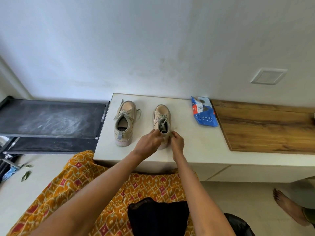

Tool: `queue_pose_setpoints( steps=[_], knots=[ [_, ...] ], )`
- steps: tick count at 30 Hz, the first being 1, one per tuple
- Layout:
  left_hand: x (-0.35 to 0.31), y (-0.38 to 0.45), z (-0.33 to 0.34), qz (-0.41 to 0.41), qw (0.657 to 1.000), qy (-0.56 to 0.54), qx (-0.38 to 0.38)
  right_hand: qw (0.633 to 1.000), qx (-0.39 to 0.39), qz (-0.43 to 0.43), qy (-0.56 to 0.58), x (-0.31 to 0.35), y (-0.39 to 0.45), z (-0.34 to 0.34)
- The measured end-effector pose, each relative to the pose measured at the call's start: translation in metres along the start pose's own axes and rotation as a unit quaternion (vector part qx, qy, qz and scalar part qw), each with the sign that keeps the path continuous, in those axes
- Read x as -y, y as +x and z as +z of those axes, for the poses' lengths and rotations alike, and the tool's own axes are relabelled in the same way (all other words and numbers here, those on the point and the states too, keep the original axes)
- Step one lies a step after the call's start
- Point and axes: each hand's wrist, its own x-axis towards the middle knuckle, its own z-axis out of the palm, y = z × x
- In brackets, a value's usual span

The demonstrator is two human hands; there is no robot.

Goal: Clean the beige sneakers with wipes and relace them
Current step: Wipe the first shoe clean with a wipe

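Observation:
Two beige sneakers stand toes-away on a white counter [187, 150]. The left sneaker [124, 121] has loose grey laces spilling over its sides. The right sneaker [162, 116] has its laces bunched into the opening. My left hand [150, 142] grips the heel collar of the right sneaker on its left side. My right hand [177, 142] pinches the same collar on its right side. The heel of that sneaker is hidden behind my hands. A blue pack of wipes [203, 111] lies to the right of the sneakers, apart from both hands.
A wooden board [264, 126] covers the counter's right part. A black shoe rack [51, 118] stands left of the counter, against the wall. Another person's bare foot [288, 206] rests on the floor at lower right. Scraps [25, 175] lie on the floor at left.

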Motion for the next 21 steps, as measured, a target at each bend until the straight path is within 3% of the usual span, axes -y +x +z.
queue_pose_setpoints(
  steps=[5,9,13,17,21],
  knots=[
    [0.004,0.003,0.002,0.012,1.0,-0.014,-0.016,0.993,-0.105,-0.046,-0.001,-0.022,-0.046,0.017],
    [0.009,0.011,0.0,-0.015,0.999,-0.024,-0.025,0.993,-0.098,-0.064,-0.018,-0.03,-0.05,0.019],
    [0.013,0.017,-0.002,-0.06,0.996,-0.053,-0.028,0.989,-0.131,-0.057,0.042,-0.012,-0.027,-0.008],
    [0.01,0.017,-0.002,-0.067,0.996,-0.052,-0.028,0.999,0.008,-0.039,-0.005,0.0,0.006,-0.016],
    [0.005,0.022,-0.002,-0.081,0.995,-0.051,-0.027,0.999,0.037,-0.014,-0.034,0.001,0.022,-0.018]
  ],
)
